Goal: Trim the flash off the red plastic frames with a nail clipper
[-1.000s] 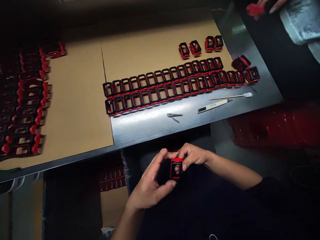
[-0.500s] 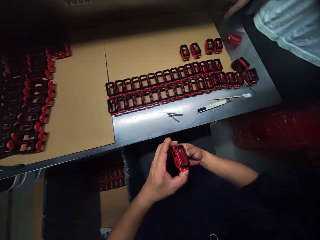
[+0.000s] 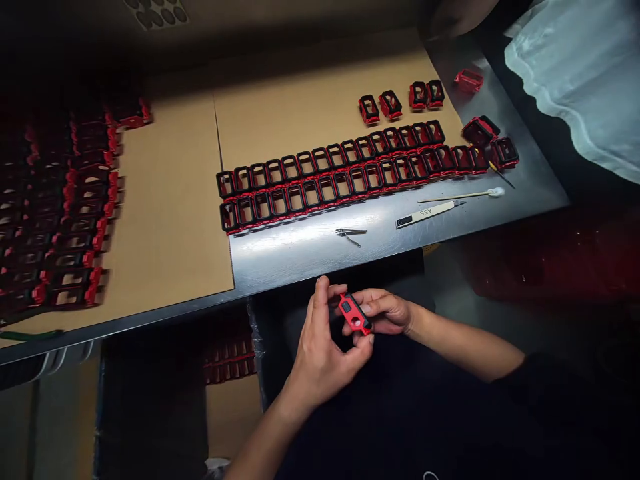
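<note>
Between both hands, in front of the table edge, is a red and black watch case (image 3: 354,313), turned so that its red side with a dark slot and a round hole shows. My left hand (image 3: 323,347) grips it by its ends, thumb at the lower end and fingers at the upper. My right hand (image 3: 387,311) holds its far side, and some of those fingers are hidden behind it. Beyond the hands, two long rows of similar watch cases (image 3: 327,189) stand side by side on the table.
On the metal table (image 3: 295,257) lie a craft knife (image 3: 429,213), a cotton swab (image 3: 465,196) and a small metal piece (image 3: 351,233). Many more cases (image 3: 70,287) fill the left side of the cardboard (image 3: 165,220). A person's light garment (image 3: 575,73) shows at upper right.
The watch case has been turned in my hands, from showing its open frame to showing its side edge-on. The view has shifted slightly, and the things on the table stay put.
</note>
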`<state>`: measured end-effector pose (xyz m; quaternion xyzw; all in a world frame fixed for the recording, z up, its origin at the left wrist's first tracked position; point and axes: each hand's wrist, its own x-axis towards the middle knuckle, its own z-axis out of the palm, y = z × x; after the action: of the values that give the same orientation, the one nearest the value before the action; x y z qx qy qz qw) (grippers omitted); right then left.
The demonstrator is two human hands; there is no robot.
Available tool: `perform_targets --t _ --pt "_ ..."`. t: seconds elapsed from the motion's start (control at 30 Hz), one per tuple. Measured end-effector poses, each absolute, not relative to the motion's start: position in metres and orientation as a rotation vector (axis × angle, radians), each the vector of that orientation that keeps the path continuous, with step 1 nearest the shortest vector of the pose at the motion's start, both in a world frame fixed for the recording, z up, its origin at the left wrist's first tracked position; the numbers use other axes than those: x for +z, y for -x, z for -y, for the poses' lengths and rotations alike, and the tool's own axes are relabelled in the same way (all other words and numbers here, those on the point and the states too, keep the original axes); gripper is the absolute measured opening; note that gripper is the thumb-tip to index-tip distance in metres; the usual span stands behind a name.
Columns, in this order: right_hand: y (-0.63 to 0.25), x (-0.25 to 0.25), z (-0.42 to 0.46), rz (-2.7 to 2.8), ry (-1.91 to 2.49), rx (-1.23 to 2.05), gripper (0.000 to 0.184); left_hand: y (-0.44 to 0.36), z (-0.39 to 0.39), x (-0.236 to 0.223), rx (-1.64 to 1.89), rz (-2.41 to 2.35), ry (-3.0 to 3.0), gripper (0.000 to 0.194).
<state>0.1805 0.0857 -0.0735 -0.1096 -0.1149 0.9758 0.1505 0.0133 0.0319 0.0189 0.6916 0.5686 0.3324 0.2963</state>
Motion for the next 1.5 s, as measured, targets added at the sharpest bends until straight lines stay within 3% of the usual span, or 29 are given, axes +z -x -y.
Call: perform_targets --t 0.57,0.87,0.93,1.03,1.1,1.17,1.3,1.5 --pt "-0.17 -0.023 -0.105 0.894 0.81 2.53 0.053 0.001 -0.025 0.007 0.764 -1.5 -1.816 0.089" --pt "-0.177 -0.012 -0.114 1.228 0.926 2.185 0.05 0.009 -0.018 -0.005 1.119 -1.196 -1.13 0.077" --pt "-0.182 -0.013 -0.117 1.427 0.983 1.976 0.042 0.008 -0.017 -0.005 1.207 -1.124 -1.061 0.075" --pt "-0.186 -0.011 -0.129 1.833 1.169 1.229 0.028 0.006 -0.017 -0.005 1.294 -1.087 -1.052 0.075" --pt "-0.184 -0.01 -0.142 2.016 1.33 0.722 0.036 0.005 -0.018 -0.004 1.311 -1.097 -1.099 0.075" --pt "-0.181 -0.011 -0.153 2.15 1.481 0.465 0.041 0.003 -0.018 -0.003 1.297 -1.123 -1.177 0.074" --pt "-0.173 -0.02 -0.165 2.247 1.565 0.394 0.028 0.002 -0.016 -0.003 1.251 -1.208 -1.311 0.071" --pt "-0.187 -0.018 -0.165 2.213 1.389 0.459 0.023 0.004 -0.015 -0.004 1.221 -1.3 -1.493 0.074"
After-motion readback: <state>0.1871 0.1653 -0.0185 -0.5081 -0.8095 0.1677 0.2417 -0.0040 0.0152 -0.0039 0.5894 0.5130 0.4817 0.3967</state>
